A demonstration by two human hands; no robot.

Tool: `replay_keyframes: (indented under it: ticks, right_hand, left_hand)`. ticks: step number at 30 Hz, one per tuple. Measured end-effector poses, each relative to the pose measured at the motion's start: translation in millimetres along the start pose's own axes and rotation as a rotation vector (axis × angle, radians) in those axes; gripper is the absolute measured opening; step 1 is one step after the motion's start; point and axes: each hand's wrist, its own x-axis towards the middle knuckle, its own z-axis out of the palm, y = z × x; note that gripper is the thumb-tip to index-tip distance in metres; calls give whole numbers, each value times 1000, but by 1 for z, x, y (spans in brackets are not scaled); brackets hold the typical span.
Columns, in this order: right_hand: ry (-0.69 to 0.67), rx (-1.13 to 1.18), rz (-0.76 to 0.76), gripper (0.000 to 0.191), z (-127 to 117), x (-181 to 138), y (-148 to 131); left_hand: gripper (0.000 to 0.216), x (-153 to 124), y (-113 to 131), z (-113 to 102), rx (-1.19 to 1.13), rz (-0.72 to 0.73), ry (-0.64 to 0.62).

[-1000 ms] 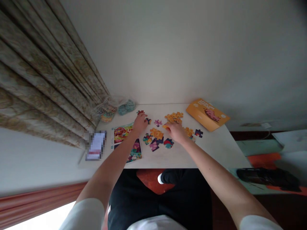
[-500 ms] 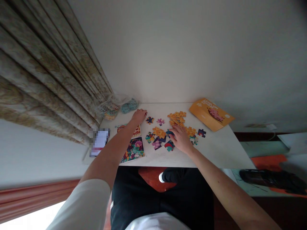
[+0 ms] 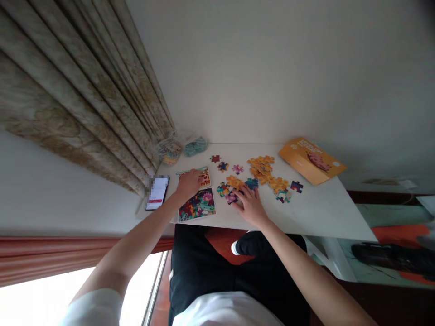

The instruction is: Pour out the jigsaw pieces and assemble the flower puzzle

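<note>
My left hand (image 3: 188, 184) rests on the upper of two printed picture cards (image 3: 204, 177), with the lower card (image 3: 197, 204) just below it. It shows nothing held. My right hand (image 3: 249, 206) lies spread among colourful jigsaw pieces, its fingertips at a purple piece (image 3: 231, 197) and close to a blue piece (image 3: 251, 183). Joined orange jigsaw pieces (image 3: 261, 166) lie beyond that hand. A small dark red piece (image 3: 215, 158) sits alone near the far edge of the white table (image 3: 306, 213).
An orange puzzle box lid (image 3: 311, 161) lies at the table's right end. A phone (image 3: 157, 193) lies beside the cards, and plastic bags of pieces (image 3: 170, 151) sit by the patterned curtain (image 3: 84, 90). The table's near edge lies above my dark trousers (image 3: 193, 267).
My left hand has come back from the table's far edge onto the upper card, and the red piece now lies on the table. My view has turned, shifting the table to the right.
</note>
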Motion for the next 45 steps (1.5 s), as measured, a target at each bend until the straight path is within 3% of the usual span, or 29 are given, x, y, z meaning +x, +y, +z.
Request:
replay_keyframes:
  ticks: [3, 6, 14, 19, 24, 27, 30, 34, 38, 41, 45]
  right_hand:
    - [51, 20, 14, 40, 4, 5, 2]
    - [85, 35, 9, 36, 6, 5, 5]
    - [111, 94, -38, 36, 3, 1, 23]
    - [89, 19, -32, 39, -6, 1, 21]
    - [5, -83, 27, 61, -6, 7, 11]
    - [33, -72, 42, 55, -6, 9, 14]
    - [142, -33, 39, 47, -9, 8, 12]
    - [253, 206, 1, 30, -8, 18, -19]
    - [20, 508, 65, 34, 13, 43, -73]
    - [-72, 550, 84, 42, 26, 51, -100]
    - [-95, 429, -91, 49, 22, 25, -108]
  left_hand:
    - [58, -41, 6, 23, 41, -161, 11]
    - [63, -59, 4, 42, 36, -157, 18]
    - [58, -48, -26, 41, 65, 1, 69]
    - [56, -54, 3, 47, 38, 109, 98]
    - [56, -55, 20, 53, -27, 50, 67]
    - [55, -47, 2, 44, -108, -6, 134]
    - [53, -37, -31, 27, -126, -108, 207]
    - [59, -44, -61, 18, -110, -208, 118]
    - [59, -74, -56, 31, -130, -280, 203]
    - [64, -104, -45, 41, -151, -194, 168]
    - [80, -148, -35, 45, -59, -32, 6]
